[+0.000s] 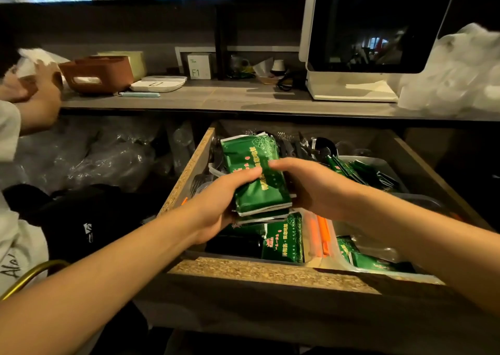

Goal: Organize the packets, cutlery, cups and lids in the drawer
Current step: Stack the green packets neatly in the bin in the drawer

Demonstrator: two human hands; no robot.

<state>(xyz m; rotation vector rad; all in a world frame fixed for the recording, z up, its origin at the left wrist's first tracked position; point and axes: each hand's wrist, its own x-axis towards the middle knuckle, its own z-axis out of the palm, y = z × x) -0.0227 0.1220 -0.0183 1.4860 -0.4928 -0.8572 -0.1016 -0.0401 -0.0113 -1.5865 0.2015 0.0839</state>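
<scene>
The print on the green packets is too small to read, and the dark cutlery [305, 144] at the back of the drawer [270, 272] is hard to make out. My left hand [216, 205] and right hand [311, 184] hold a stack of green packets [257, 181] above the drawer, fingers curled round its sides. More green packets [284, 239] lie beneath.

This looks like the service counter of a café or takeaway shop. The open drawer [186, 170] at 6 o'clock is stocked with many identical green packets [282, 239] and black disposable cutlery [305, 144], while bagged clear cups [89, 154] sit under the worktop [216, 97] at 9 o'clock. On the worktop stand a white machine [378, 43] at 1 o'clock and a scale [158, 83] at 11 o'clock.
</scene>
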